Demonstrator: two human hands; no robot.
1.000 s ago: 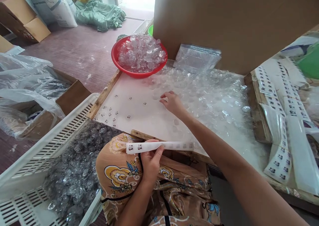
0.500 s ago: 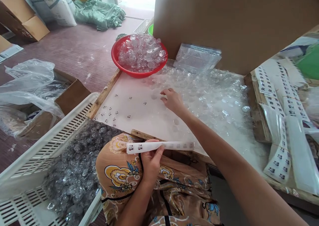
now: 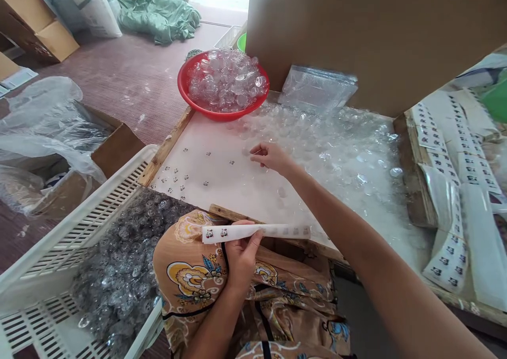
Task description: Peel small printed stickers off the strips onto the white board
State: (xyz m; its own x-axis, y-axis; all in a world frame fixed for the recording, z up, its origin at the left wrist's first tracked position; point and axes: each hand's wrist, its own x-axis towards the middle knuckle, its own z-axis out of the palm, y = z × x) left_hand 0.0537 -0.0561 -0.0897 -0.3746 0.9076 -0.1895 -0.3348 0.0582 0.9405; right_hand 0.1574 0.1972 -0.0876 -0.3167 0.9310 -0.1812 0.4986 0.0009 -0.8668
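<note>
My left hand point(image 3: 242, 256) is closed around a strip of panda stickers point(image 3: 225, 233), held flat above my lap with the thumb on top. Small dark panda prints show on its left end and fainter ones on the right. Over the white tabletop point(image 3: 214, 200), my right hand point(image 3: 271, 157) has its fingertips drawn together at the edge of a clear plastic disc point(image 3: 246, 152); the contact is hard to make out. Many more clear discs point(image 3: 360, 179) lie spread to the right of this hand. Several panda-marked discs point(image 3: 174, 179) lie at the table's left.
A red basin point(image 3: 224, 116) heaped with clear discs stands at the table's back left. Beside my knee, a white plastic crate point(image 3: 85, 232) holds many panda-marked pieces. Wooden strips point(image 3: 168, 145) edge the table. More sticker strips point(image 3: 449, 253) lie at right; a cardboard panel point(image 3: 336, 31) rises behind.
My right hand has moved slightly left to the clear disc, its fingers drawing closer together. The left hand keeps hold of the sticker strip. The whole view has shifted a little.
</note>
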